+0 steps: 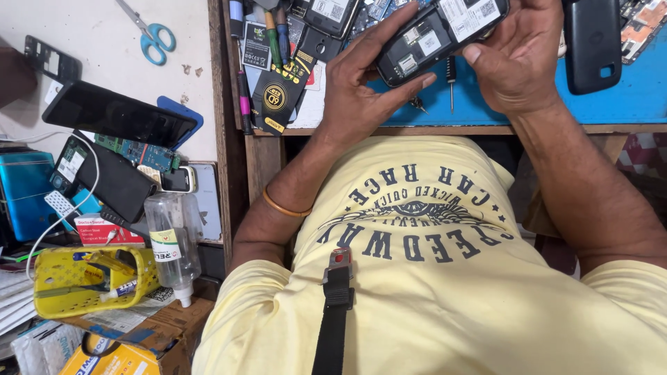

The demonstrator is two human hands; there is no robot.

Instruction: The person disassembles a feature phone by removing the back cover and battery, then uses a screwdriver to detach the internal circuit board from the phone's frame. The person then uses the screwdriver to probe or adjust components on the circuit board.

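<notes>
Both of my hands hold a black phone (438,35) with its back cover off, so labels and inner parts show. My left hand (361,83), with an orange bangle on the wrist, grips the phone's lower left end between thumb and fingers. My right hand (514,62) holds the right end, its thumb pressed on the phone's edge. The phone is raised above a blue mat (625,97) on the wooden bench. Under it on the mat lies a small screwdriver (451,80).
A black back cover (592,45) lies to the right on the mat. At the left are a black packet (278,94), pens, stacked phones (118,114), a circuit board (135,151), blue scissors (147,31), a clear bottle (172,239) and a yellow basket (90,278).
</notes>
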